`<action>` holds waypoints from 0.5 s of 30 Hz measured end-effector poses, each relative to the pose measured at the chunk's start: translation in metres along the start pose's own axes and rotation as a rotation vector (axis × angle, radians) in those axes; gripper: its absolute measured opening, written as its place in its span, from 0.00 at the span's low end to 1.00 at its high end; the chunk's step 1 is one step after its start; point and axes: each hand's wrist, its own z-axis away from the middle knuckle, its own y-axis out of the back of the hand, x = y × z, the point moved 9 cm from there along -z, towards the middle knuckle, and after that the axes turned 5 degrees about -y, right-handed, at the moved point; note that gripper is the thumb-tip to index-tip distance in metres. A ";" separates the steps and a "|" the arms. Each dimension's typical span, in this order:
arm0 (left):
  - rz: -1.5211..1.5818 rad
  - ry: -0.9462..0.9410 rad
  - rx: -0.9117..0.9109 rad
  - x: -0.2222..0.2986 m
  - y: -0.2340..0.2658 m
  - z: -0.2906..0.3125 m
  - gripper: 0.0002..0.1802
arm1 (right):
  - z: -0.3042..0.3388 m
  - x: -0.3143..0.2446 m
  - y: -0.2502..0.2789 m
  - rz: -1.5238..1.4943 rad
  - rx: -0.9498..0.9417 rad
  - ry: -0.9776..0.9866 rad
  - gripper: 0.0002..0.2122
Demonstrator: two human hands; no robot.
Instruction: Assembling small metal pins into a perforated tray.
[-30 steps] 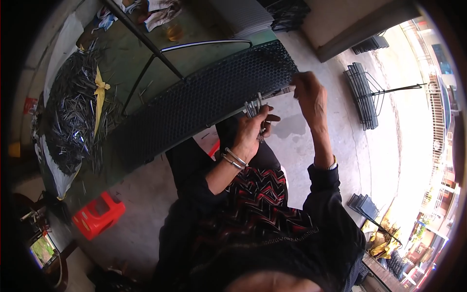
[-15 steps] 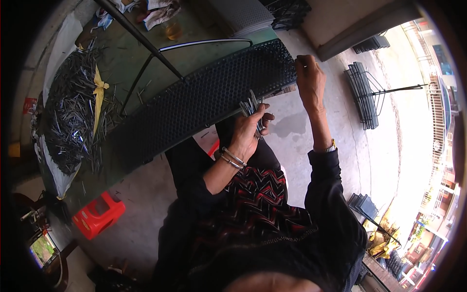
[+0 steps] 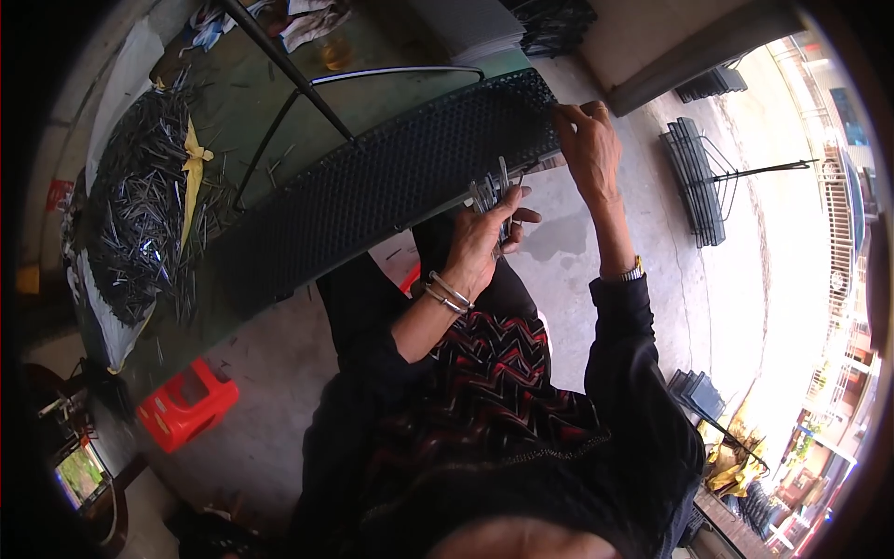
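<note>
A long black perforated panel (image 3: 391,177) lies slantwise across the front of the table, with a dark rod (image 3: 275,56) and a bent wire brace rising from it. My left hand (image 3: 480,240) is closed around a loose bundle of thin grey metal strips (image 3: 486,194), just below the panel's near edge. Strip ends stick out above the thumb. At the panel's right end, my right hand (image 3: 596,154) is bent in a pinch, fingertips at the edge. Whatever those fingertips hold is hidden or too small to make out.
Many loose metal strips (image 3: 140,224) are heaped on a white sack at the table's left, beside a yellow strip of cloth (image 3: 194,168). Grey perforated sheets (image 3: 470,33) are stacked behind. A red plastic stool (image 3: 189,405) stands lower left; black racks (image 3: 697,182) lie on the floor at right.
My right hand has shifted slightly left, closer to the panel's end, and its fingers have reached toward the edge. My left hand with the strips has moved a little right.
</note>
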 end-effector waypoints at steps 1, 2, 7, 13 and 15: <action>-0.024 -0.010 -0.031 0.000 -0.001 -0.001 0.12 | -0.003 -0.002 -0.001 0.019 -0.031 -0.007 0.09; -0.048 -0.020 -0.063 -0.001 -0.003 -0.001 0.11 | -0.004 -0.003 -0.002 0.039 -0.062 -0.015 0.09; -0.061 0.009 -0.061 -0.005 -0.004 0.004 0.11 | 0.003 -0.005 0.000 -0.111 -0.130 0.000 0.10; -0.116 0.011 -0.080 -0.006 -0.003 0.005 0.12 | 0.054 -0.040 -0.014 -0.756 -0.729 0.009 0.09; -0.115 -0.008 -0.100 -0.004 -0.003 0.005 0.13 | 0.056 -0.036 -0.012 -0.766 -0.721 -0.030 0.08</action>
